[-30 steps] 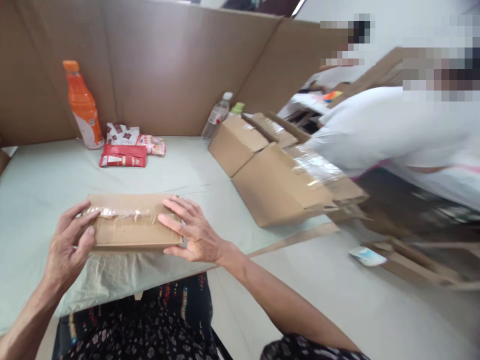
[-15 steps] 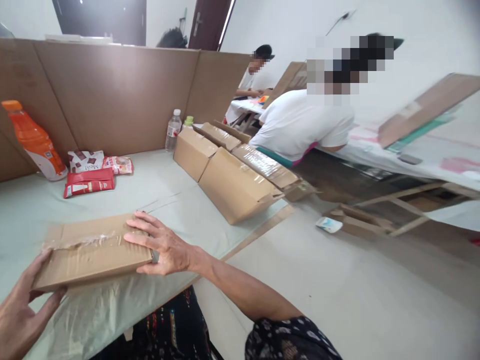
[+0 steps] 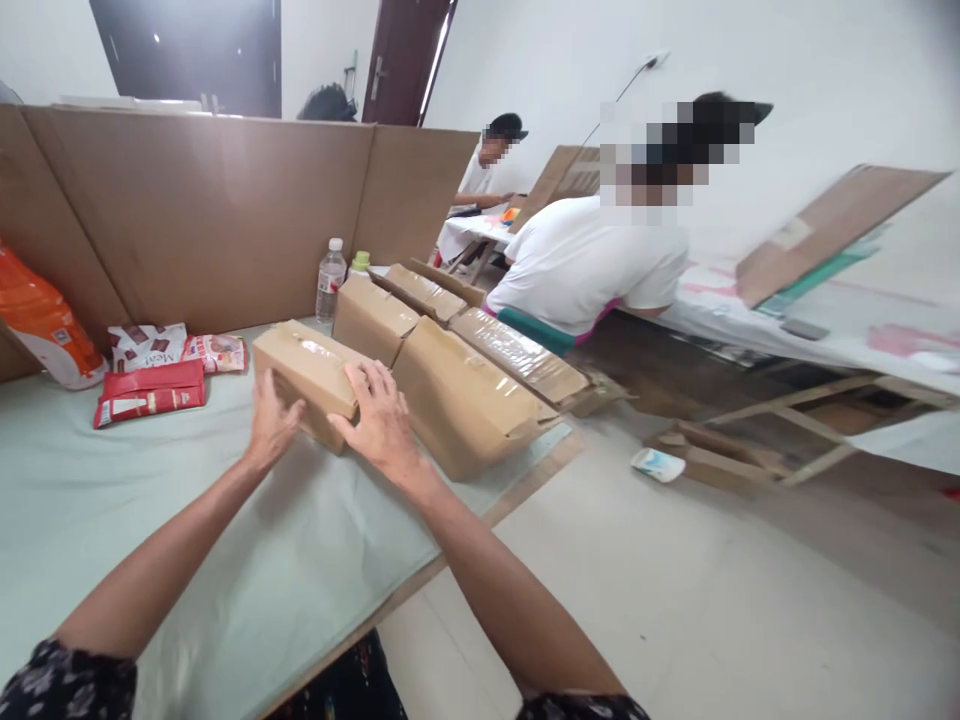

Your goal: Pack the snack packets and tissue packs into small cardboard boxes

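Note:
A taped cardboard box [image 3: 300, 350] stands on the table, gripped between my two hands, just left of other boxes. My left hand [image 3: 272, 420] presses its near left side, the fingers partly hidden against the cardboard. At the box's right end my right hand [image 3: 379, 415] lies over the edge, fingers on the top and thumb along the near side. Right beside it sits a larger taped cardboard box [image 3: 465, 405], with a smaller box [image 3: 371, 320] behind that one. The knuckles of my right hand are close to the larger box.
A cardboard screen [image 3: 247, 220] runs along the back. An orange bottle [image 3: 49, 325], a red packet [image 3: 150, 392] and other snack packs sit at left. A clear bottle [image 3: 331, 280] stands behind the boxes. Co-workers [image 3: 592, 260] sit at tables beyond; the table edge [image 3: 442, 570] drops to the floor.
Both hands have carried the box from the table's near left, away from me and rightward, to beside the other boxes. It has been turned. The view has shifted slightly.

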Available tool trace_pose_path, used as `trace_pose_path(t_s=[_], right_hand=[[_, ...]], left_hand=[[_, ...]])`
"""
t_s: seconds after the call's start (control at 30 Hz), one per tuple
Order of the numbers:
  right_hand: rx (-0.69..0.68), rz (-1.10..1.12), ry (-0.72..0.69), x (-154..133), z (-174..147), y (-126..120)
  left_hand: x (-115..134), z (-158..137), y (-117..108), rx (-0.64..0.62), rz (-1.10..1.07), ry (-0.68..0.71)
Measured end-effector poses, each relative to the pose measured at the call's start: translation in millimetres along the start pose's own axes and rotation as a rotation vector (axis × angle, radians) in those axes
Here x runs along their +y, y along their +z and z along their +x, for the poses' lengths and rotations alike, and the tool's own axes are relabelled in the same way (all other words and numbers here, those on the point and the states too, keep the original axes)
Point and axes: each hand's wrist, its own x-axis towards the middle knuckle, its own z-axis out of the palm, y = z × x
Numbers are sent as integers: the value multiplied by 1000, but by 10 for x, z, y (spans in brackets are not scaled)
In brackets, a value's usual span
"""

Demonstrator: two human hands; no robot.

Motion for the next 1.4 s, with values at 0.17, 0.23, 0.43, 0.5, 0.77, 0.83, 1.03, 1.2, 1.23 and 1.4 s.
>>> trace_pose_path(t_s=[0.17, 0.23, 0.43, 0.5, 0.77, 0.83, 1.03, 1.2, 1.23, 1.4], right_hand=[[64, -82, 181, 153, 495, 279], [58, -92, 211, 220, 643, 358], [123, -20, 212, 395, 736, 438], [156, 33, 183, 437, 555, 439], [-218, 71, -15, 396, -950, 703], [-311, 58, -127, 244, -1193, 794], [-297, 115, -533, -480, -1584, 835], [-232, 123, -570, -591, -1682, 939], [-226, 126, -568, -556, -1687, 971], [-170, 132, -589, -453, -1681, 1043]], left_hand=[[-50, 184, 666, -219, -47, 32], [-79, 272, 749, -288, -58, 62], [-137, 417, 705, -430, -66, 208], [-179, 286, 604, -464, -27, 248], [-202, -1269, -436, -622, 275, 247], [-160, -1630, -822, -633, 338, 224], [-337, -1969, -2556, -367, 575, 57], [-420, -1515, -4409, 305, 857, -183], [-404, -1425, -4723, 453, 922, -231], [-396, -1233, -5592, 729, 1029, -397]])
